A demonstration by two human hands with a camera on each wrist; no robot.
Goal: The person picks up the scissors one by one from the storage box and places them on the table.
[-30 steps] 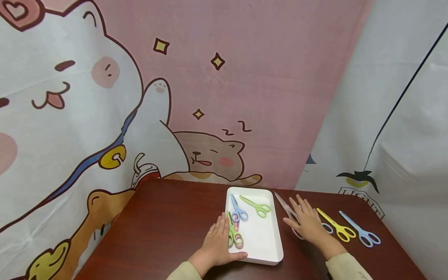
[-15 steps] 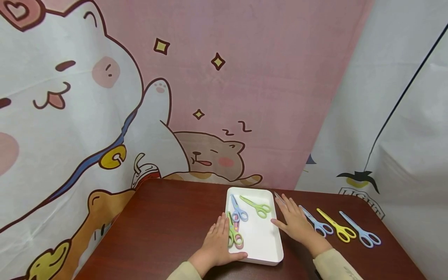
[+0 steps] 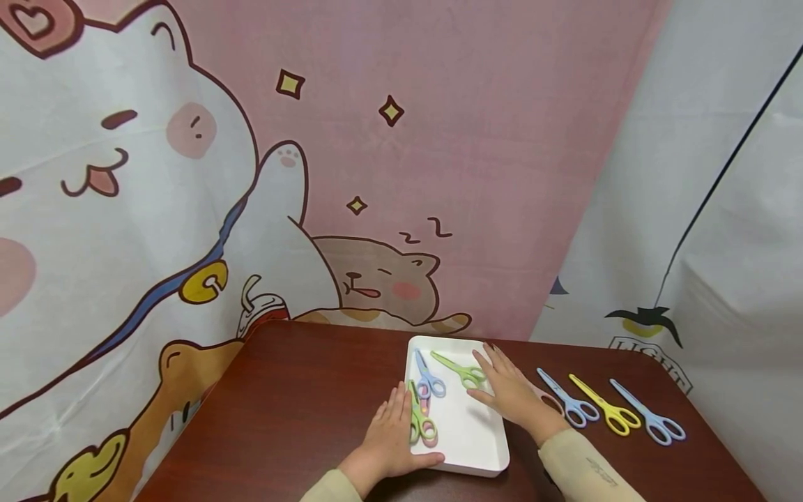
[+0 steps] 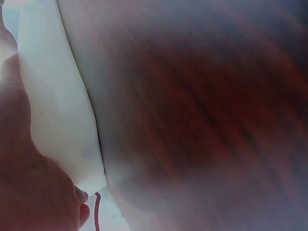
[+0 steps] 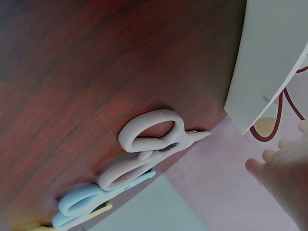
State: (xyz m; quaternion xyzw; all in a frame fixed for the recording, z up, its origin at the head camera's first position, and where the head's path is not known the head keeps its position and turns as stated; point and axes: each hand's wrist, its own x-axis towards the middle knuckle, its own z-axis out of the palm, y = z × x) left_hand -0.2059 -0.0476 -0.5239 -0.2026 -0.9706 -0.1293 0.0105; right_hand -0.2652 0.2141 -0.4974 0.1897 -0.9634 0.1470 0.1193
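My left hand lies with straight fingers along the left side of a white tray, its thumb at the front rim. Over the tray's right rim hangs my right hand, fingers spread and holding nothing, close to green scissors inside. Also in the tray are blue scissors, a second green pair by my left fingers, and pink scissors mostly underneath. Another pink pair lies on the table beside the tray, largely hidden behind my right hand in the head view.
To the right on the brown table lie blue scissors, yellow scissors and another blue pair, in a row. A cartoon-printed cloth hangs behind the table's far edge.
My right hand has moved left, from above the pink scissors on the table to over the tray's right side. The left hand and all the scissors have stayed in place.
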